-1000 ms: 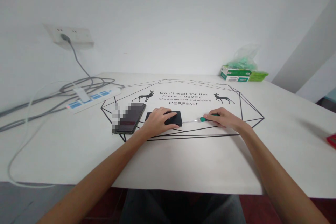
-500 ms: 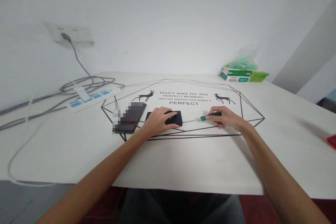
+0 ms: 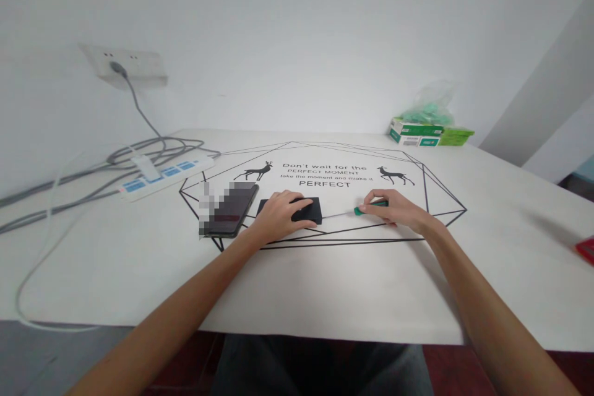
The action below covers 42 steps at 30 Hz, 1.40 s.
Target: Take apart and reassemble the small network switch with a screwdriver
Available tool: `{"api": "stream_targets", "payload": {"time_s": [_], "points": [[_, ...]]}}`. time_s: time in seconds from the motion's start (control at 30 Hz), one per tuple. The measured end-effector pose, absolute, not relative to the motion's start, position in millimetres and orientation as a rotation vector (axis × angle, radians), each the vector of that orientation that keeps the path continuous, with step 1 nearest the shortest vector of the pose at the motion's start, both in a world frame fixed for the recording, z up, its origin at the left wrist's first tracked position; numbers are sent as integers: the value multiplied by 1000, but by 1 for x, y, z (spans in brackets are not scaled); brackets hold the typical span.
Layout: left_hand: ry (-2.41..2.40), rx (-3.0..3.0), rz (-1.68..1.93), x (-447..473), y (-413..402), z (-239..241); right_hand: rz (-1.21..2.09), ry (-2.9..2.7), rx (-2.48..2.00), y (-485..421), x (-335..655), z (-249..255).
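Observation:
A small flat black box (image 3: 312, 210) lies on the white table (image 3: 325, 284), on its printed line pattern. My left hand (image 3: 278, 215) rests on the box, fingers curled over its top and holding it down. My right hand (image 3: 394, 209) is closed around a screwdriver (image 3: 362, 210) with a green and black handle. The thin metal shaft lies almost level and its tip meets the box's right side. A dark phone (image 3: 229, 216) lies just left of the box, close to my left wrist.
A white power strip (image 3: 162, 174) with grey cables (image 3: 93, 167) lies at the left, plugged into a wall socket (image 3: 125, 65). Green boxes (image 3: 429, 133) under a plastic bag sit at the back right. A red object (image 3: 585, 249) shows at the right edge.
My right hand has shifted slightly around the screwdriver handle, as if turning it. The left hand, the box and the phone stay in place.

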<state>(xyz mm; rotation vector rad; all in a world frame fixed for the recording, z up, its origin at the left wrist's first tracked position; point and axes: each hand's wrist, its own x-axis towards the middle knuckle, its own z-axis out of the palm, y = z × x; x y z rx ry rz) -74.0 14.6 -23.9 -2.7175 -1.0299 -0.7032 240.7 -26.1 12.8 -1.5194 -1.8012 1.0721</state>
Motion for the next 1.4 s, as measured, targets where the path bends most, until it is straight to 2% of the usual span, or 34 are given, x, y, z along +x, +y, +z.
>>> {"api": "stream_targets", "payload": {"time_s": [0.17,0.47,0.73,1.03,1.4], "points": [[-1025,-2716,-688,-74,14,-23,1210,-1733,-1458,-28,243,15],[-1036,-2727,-691,-73,13,-22,990,-1811,-1511,-27,240,16],[-1026,-2705,-682,-74,16,-25,1228,-1707,-1425,-32,238,20],[-1018,-2701,-678,-74,16,-25,1178,-1745,-1416,-28,240,16],[-1030,-2715,-678,-73,13,-22,1326,-1724,-1362,-30,239,15]]}}
